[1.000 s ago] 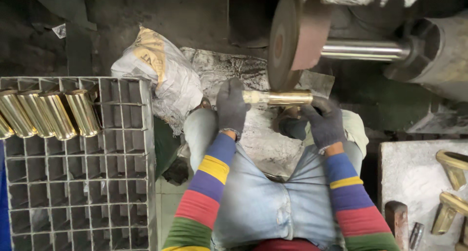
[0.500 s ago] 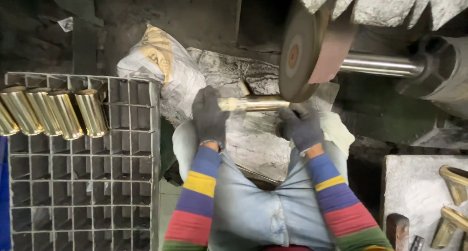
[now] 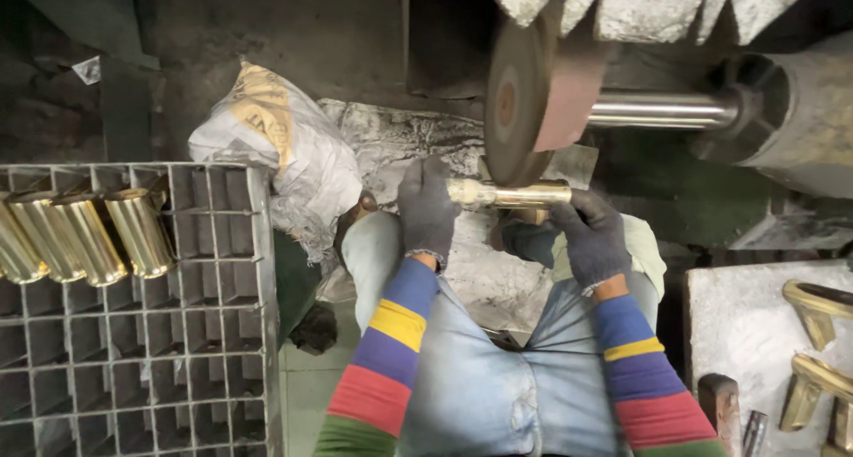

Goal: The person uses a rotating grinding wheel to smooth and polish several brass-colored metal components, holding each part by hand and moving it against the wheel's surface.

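A grey metal grid crate (image 3: 178, 350) at left holds upright polished brass tubes (image 3: 89, 235), beside a crumpled white sack (image 3: 275, 146). The gloved left hand (image 3: 426, 210) and gloved right hand (image 3: 591, 239), striped sleeves extended, each clamp one end of a brass rod (image 3: 511, 193) held level against the underside of the brown buffing wheel (image 3: 533, 93). Since a second ago, hands and rod sit further left in view. Brass castings (image 3: 817, 333) lie at far right.

Dark grey knit gloves (image 3: 426, 210), rainbow-striped sleeves (image 3: 391, 350), shiny gold metal tube (image 3: 511, 193), brown round wheel (image 3: 533, 97), grey wire crate (image 3: 133, 333).
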